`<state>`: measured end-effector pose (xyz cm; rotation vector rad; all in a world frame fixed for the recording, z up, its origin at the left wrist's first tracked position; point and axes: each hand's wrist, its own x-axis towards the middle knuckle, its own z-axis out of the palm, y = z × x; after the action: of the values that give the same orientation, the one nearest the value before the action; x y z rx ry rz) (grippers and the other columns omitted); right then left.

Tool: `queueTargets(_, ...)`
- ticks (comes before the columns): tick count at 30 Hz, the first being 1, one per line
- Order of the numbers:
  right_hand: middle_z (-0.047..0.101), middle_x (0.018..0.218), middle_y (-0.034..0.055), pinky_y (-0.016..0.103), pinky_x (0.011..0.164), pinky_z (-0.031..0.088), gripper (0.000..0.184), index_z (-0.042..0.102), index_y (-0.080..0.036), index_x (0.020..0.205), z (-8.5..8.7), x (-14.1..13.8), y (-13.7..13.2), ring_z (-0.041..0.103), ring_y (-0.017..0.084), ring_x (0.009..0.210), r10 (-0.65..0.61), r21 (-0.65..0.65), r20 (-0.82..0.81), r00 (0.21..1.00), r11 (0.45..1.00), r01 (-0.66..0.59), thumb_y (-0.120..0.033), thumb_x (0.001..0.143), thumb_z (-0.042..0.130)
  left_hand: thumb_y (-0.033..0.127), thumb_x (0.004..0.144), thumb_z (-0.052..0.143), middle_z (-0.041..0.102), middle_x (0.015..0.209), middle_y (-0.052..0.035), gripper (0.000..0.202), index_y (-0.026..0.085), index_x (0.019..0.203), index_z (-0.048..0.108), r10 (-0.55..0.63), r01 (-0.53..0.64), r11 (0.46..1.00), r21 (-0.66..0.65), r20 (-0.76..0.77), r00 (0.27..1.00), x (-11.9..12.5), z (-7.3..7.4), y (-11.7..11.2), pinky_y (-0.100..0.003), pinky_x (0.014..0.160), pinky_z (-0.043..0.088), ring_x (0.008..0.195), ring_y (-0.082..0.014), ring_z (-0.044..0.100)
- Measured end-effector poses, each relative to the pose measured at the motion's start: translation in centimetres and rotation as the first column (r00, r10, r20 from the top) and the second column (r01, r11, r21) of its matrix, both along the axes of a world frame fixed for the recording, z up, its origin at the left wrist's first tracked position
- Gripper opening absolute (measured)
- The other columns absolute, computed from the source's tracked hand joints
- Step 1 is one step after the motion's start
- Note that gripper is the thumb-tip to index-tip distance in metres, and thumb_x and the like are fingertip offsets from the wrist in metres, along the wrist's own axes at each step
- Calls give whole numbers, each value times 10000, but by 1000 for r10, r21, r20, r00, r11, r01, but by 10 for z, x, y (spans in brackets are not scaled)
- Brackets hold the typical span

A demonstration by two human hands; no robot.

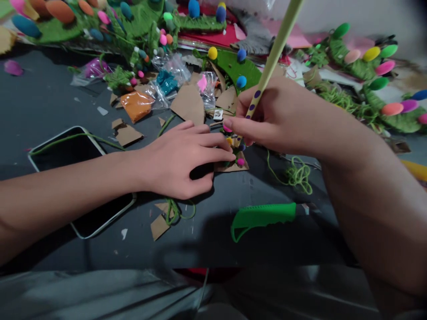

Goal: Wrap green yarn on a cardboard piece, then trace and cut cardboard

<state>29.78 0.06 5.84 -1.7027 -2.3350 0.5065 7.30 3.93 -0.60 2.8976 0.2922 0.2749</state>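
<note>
A pale yellow pencil with purple dots (280,44) is pinched between the thumb and fingers of my right hand (283,115). It leans to the upper right, its lower end down among small coloured balls by my left fingertips. My left hand (182,160) lies palm down on the dark table, fingers apart, the fingertips on or beside a small cardboard piece (245,166). On that piece sit a pink ball (240,162) and other small balls, partly covered by my fingers. Whether the pencil's tip touches the cardboard is hidden.
Nearer me lies a green box cutter (263,212). A phone (100,229) rests under my left forearm. Loose green yarn (298,175), cardboard scraps (128,134) and an orange packet (137,106) lie about. Green yarn-covered shapes with coloured balls (136,20) crowd the back.
</note>
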Motion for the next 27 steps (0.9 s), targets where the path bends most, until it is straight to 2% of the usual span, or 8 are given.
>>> queueTargets(16,470,610,-18,374,629,310,336,520,-254,701,3,-3,-1,406,167,606,-17,-22,25,1000,1000,17,-305,1005,651,234,875,545,739,1375,-14,554,266,1409,689,-8,8,1000,3,3,1000,-2,-2,1,-415,854,402,1073,-270,662)
queueTargets(27,518,594,-17,368,583,341,313,586,-239,709,3,0,-2,426,153,561,-14,-41,-12,1000,999,14,-339,995,664,242,878,536,741,1373,-19,543,257,1401,682,-17,17,1000,16,4,1000,-3,-1,1,-420,835,386,1042,-277,650)
